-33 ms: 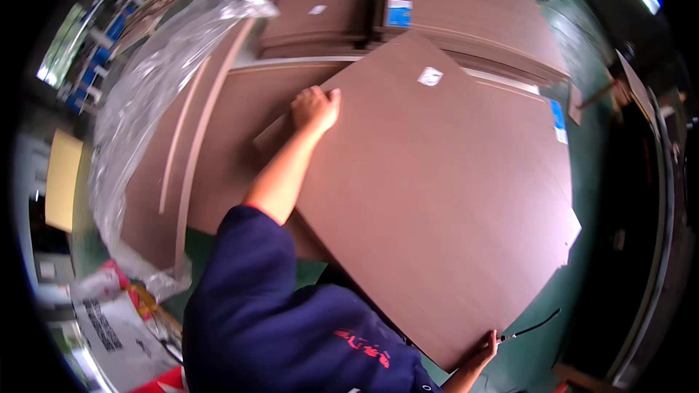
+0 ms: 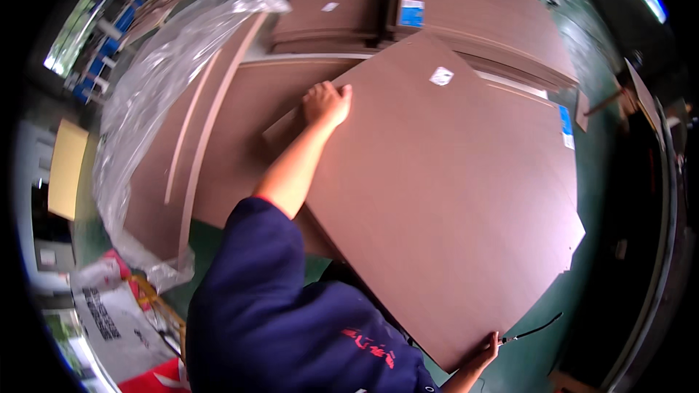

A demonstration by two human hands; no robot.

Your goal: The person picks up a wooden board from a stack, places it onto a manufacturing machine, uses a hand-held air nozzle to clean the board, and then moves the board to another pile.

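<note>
A large brown flat board (image 2: 444, 182) lies turned at an angle in front of me, a small white label (image 2: 441, 76) near its far corner. My left hand (image 2: 328, 105) is closed over the board's left edge, fingers curled round it. At the near corner, my right hand (image 2: 477, 359) grips the edge from the right, mostly hidden by the board and partly cut off by the frame. Under the left forearm more brown boards (image 2: 247, 116) lie flat. A thin black cable or rod (image 2: 535, 330) sticks out beside my right hand.
Two stacks of brown boards stand at the back, the left one (image 2: 331, 11) and the right one (image 2: 480, 18) with a blue-and-white label. Clear plastic film (image 2: 156, 65) covers boards on the left. White printed sacking (image 2: 116, 327) lies lower left. A dark structure (image 2: 619, 247) rises at right.
The whole scene has shifted slightly to the right in view. Both hands keep their hold on the board, which shows little movement of its own.
</note>
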